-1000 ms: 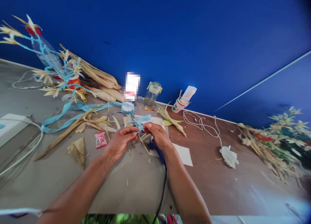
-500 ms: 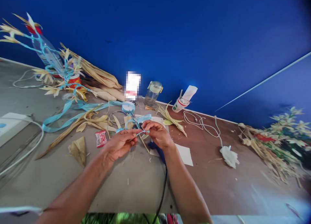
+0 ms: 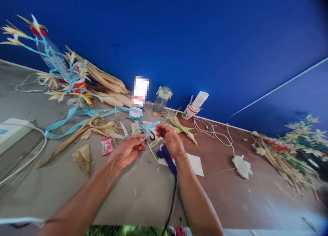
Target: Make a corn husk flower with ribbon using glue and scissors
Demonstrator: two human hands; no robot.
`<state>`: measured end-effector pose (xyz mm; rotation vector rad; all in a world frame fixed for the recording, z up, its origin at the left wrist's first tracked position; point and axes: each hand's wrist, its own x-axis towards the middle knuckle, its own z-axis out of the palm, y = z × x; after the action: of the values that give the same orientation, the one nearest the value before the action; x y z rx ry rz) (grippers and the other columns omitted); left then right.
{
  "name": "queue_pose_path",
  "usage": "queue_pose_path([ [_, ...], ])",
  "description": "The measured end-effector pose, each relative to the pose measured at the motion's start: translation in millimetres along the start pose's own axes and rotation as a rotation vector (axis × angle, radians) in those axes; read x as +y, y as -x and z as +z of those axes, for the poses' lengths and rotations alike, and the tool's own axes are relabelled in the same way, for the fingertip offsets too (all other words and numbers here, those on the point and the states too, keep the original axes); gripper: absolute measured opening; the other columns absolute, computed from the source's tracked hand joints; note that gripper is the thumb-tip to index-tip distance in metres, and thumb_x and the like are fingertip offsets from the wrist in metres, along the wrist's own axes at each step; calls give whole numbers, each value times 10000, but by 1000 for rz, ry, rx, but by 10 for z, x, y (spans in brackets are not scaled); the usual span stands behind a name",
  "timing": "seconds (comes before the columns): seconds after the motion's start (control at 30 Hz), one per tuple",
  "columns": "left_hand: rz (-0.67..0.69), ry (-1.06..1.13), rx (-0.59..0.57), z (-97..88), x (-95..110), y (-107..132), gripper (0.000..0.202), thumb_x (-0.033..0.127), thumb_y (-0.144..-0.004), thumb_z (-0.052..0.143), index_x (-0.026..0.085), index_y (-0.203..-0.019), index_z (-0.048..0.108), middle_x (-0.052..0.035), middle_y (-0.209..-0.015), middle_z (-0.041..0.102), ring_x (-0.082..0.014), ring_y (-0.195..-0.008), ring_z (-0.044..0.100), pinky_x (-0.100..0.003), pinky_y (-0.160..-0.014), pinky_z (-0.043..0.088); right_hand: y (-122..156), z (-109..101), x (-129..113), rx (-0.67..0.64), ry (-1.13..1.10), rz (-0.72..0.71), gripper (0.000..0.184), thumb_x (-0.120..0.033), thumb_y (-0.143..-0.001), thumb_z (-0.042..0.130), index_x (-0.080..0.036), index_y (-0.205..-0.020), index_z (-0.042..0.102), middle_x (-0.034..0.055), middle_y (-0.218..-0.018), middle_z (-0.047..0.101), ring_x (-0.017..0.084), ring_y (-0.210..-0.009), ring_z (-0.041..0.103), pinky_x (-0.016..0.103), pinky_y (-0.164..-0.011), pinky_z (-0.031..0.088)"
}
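My left hand (image 3: pixel 126 151) is closed in a pinch on a thin stem wound with light blue ribbon (image 3: pixel 148 129), just above the table. My right hand (image 3: pixel 170 139) hovers to the right of it, its fingers pinching the ribbon's loose end and drawing it up and to the right. The ribbon runs back to a small blue ribbon roll (image 3: pixel 135 113) behind my hands. A blue glue gun (image 3: pixel 166 155) with a black cord lies under my right wrist. Black-handled scissors (image 3: pixel 151 136) show between my hands.
Dried corn husks (image 3: pixel 99 126) and a long blue ribbon (image 3: pixel 64 121) lie to the left. A bottle with husk flowers (image 3: pixel 52 60) stands far left. A glass jar (image 3: pixel 161 98), a paper cup (image 3: pixel 189 110), a white cable (image 3: pixel 215 130) and white paper (image 3: pixel 194 162) are behind and right.
My right hand has lifted and moved up and right, away from my left hand, drawing the ribbon out. My left hand has stayed nearly still.
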<state>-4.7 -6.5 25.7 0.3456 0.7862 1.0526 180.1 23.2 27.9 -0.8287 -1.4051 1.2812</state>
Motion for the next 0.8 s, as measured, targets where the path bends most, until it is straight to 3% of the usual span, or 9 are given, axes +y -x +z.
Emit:
queue_pose_path([
  [0.07, 53, -49, 24, 2, 2, -6, 180, 57, -591, 724, 94, -767, 736, -29, -553, 613, -78, -516, 514, -191, -515, 380, -3, 88, 36, -13, -28, 83, 667, -717, -794, 388, -172, -1092, 630, 99, -938, 606, 184, -750, 561, 340, -711, 473],
  [0.2, 121, -115, 57, 4, -7, -18, 180, 69, -587, 737, 110, -762, 748, -29, -597, 636, -80, -549, 522, -191, -534, 387, -18, 309, 30, 37, 52, 153, 506, -490, -668, 717, -203, -1068, 597, 22, -871, 573, 136, -720, 535, 265, -660, 453],
  [0.4, 193, -209, 68, 37, -23, 3, 163, 79, -595, 716, 122, -747, 757, -29, -573, 630, -94, -556, 518, -206, -544, 380, -16, 430, -10, 141, 143, 253, 236, -374, -678, 697, -189, -688, 551, -60, -552, 462, 89, -514, 381, 225, -504, 324],
  [0.5, 187, -238, 51, 41, -17, 16, 161, 96, -595, 724, 118, -750, 757, -32, -566, 627, -101, -562, 524, -214, -551, 381, -6, 405, -18, 149, 173, 216, 200, -335, -684, 679, -191, -651, 544, -60, -542, 452, 92, -518, 376, 227, -508, 319],
  [0.63, 113, -198, -5, -2, 0, 1, 162, 103, -594, 730, 111, -754, 753, -35, -578, 620, -99, -558, 525, -211, -541, 381, -14, 334, -25, 81, 197, 111, 162, -335, -697, 683, -199, -694, 594, -30, -634, 521, 118, -606, 460, 249, -599, 397],
  [0.8, -40, -121, -247, -52, 7, 12, 164, 165, -642, 735, 90, -788, 740, -29, -544, 581, -81, -499, 480, -213, -519, 374, -23, 185, -47, -139, 143, -27, 219, -417, -749, 683, -209, -727, 618, 5, -739, 561, 150, -727, 531, 288, -713, 436],
])
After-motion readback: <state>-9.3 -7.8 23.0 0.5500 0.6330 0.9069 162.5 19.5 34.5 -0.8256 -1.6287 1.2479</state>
